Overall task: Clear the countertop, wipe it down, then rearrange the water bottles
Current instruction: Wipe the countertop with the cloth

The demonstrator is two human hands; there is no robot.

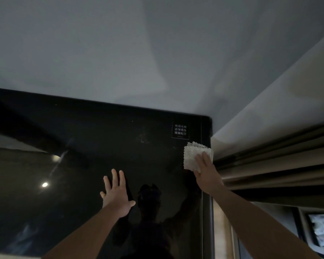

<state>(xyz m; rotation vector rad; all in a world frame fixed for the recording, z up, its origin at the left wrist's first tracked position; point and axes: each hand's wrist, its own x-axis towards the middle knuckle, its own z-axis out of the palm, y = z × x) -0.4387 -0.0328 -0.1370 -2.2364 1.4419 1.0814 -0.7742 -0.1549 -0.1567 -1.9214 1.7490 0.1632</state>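
Note:
A glossy black countertop [86, 139] fills the lower left of the head view and mirrors my arms and a ceiling light. My right hand [207, 170] presses flat on a folded white cloth [192, 156] at the counter's right edge, near the far right corner. My left hand [116, 193] lies flat on the bare glass toward the middle, fingers spread, holding nothing. No water bottles are in view.
A small label with white characters [180, 131] is stuck on the counter near the far right corner. A pale wall [120, 53] rises behind the counter. Beige curtain folds [273, 161] hang just right of the counter edge. A dark framed object [320, 230] sits at lower right.

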